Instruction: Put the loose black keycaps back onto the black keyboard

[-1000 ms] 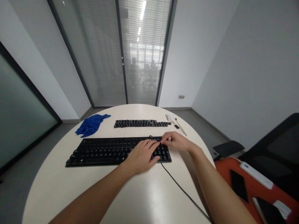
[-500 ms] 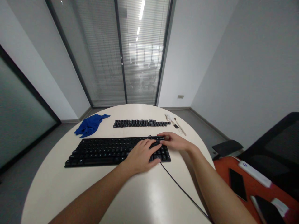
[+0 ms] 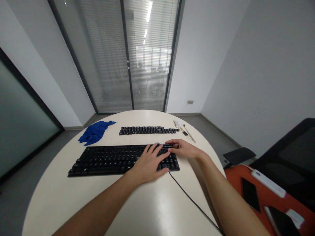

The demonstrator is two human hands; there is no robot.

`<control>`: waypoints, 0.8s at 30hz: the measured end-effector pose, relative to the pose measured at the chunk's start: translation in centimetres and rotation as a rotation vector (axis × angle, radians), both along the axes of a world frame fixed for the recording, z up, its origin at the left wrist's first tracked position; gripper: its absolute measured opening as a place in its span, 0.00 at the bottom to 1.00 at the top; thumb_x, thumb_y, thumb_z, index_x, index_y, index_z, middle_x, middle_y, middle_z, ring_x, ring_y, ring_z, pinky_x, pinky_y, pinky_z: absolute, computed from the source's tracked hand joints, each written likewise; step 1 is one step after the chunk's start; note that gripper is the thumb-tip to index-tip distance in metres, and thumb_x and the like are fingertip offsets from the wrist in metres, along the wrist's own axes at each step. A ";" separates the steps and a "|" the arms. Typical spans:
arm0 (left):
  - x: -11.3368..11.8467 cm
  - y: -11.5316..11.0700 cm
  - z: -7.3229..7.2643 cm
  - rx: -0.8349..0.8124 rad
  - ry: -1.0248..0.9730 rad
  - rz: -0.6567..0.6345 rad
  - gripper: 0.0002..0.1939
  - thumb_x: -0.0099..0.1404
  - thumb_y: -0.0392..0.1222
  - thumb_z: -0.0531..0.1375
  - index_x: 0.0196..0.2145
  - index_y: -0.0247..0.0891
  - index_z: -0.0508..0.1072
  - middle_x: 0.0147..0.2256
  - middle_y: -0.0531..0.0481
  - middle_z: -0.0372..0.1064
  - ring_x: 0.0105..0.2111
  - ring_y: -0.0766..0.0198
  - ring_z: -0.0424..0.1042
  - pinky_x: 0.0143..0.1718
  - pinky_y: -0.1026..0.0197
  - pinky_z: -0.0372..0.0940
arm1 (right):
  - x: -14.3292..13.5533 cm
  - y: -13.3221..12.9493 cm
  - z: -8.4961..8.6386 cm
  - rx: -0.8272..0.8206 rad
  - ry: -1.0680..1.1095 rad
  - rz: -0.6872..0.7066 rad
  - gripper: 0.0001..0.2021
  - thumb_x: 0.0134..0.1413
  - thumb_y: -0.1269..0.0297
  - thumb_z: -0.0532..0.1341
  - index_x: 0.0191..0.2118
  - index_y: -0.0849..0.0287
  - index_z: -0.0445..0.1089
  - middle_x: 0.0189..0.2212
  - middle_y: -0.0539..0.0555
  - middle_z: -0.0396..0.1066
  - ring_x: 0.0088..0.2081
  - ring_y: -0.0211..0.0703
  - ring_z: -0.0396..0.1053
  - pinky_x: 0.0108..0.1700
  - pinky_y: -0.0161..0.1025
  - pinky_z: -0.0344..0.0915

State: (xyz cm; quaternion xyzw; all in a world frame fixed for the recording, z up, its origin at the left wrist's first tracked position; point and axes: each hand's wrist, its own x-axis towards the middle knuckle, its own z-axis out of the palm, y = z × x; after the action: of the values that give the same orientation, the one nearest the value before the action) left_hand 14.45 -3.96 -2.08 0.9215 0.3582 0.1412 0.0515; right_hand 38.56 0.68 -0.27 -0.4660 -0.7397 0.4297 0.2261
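Observation:
A black computer keyboard [image 3: 108,160] lies flat on the table in front of me. My left hand [image 3: 150,164] rests over its right part with fingers spread and thumb apart, near the number keys. At the back right corner, my right hand [image 3: 183,149] is curled around the keyboard, one finger at the back edge and the thumb over the keys. The tips of my left index finger and right thumb meet or nearly meet. Behind the keyboard, loose black keycaps [image 3: 141,130] lie in rows. Whether a small part sits under my right fingertips is hidden.
A crumpled blue cloth [image 3: 95,131] lies at the back left of the round table [image 3: 98,203]. White tissue [image 3: 177,124] and a thin stick [image 3: 189,133] lie at the back right. A black cable [image 3: 194,201] runs toward me. An orange chair [image 3: 233,182] holds a phone [image 3: 250,194].
My left fingers have spread wider and stretched toward the keyboard's back edge. My right hand has hardly moved, and the keyboard stays in place.

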 end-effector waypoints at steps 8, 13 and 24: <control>0.0 0.0 -0.1 -0.024 -0.019 0.005 0.32 0.67 0.59 0.59 0.65 0.50 0.62 0.70 0.44 0.49 0.69 0.40 0.47 0.66 0.35 0.47 | 0.1 0.2 -0.2 0.023 -0.018 0.000 0.24 0.57 0.57 0.66 0.57 0.59 0.71 0.54 0.59 0.74 0.51 0.51 0.73 0.59 0.51 0.67; -0.1 0.1 -0.3 -0.019 -0.025 0.006 0.32 0.67 0.59 0.59 0.65 0.50 0.62 0.70 0.44 0.49 0.69 0.40 0.47 0.66 0.35 0.47 | 0.0 0.1 -0.1 0.001 0.013 -0.004 0.24 0.56 0.56 0.66 0.56 0.59 0.71 0.54 0.60 0.74 0.51 0.51 0.73 0.58 0.50 0.67; -0.1 0.1 0.0 -0.026 -0.011 0.008 0.32 0.68 0.60 0.58 0.65 0.50 0.62 0.70 0.43 0.49 0.69 0.40 0.47 0.66 0.34 0.47 | 0.0 0.2 -0.2 -0.025 0.019 0.024 0.24 0.58 0.57 0.65 0.58 0.61 0.68 0.54 0.59 0.74 0.52 0.50 0.73 0.58 0.49 0.67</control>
State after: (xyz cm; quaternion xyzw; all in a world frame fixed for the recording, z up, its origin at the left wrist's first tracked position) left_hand 14.39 -3.90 -2.08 0.9185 0.3634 0.1419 0.0651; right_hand 38.54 0.86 -0.51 -0.4557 -0.7376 0.4460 0.2221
